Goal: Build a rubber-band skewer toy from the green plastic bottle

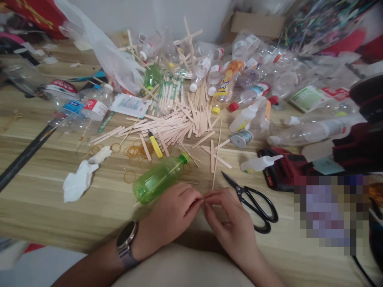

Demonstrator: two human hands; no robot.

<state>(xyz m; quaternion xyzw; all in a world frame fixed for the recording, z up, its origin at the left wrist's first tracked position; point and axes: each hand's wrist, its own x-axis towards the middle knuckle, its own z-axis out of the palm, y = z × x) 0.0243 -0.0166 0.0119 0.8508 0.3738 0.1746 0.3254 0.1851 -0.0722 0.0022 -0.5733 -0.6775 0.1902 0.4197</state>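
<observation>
My left hand (173, 213) and my right hand (229, 223) meet fingertip to fingertip near the table's front edge, both pinched on something tiny that I cannot make out. A watch sits on my left wrist. A green plastic bottle (158, 178) lies on its side just beyond my left hand. Black-handled scissors (254, 199) lie right of my right hand. A thin wooden skewer (217, 153) runs up from my fingers toward a heap of flat wooden sticks (176, 125).
Rubber bands (134, 151), a yellow-handled tool (155, 145), a crumpled white tissue (79, 179) and a small glue bottle (259, 163) lie on the wooden table (44, 207). Several clear plastic bottles crowd the back and right. A red tool (283, 169) rests at right.
</observation>
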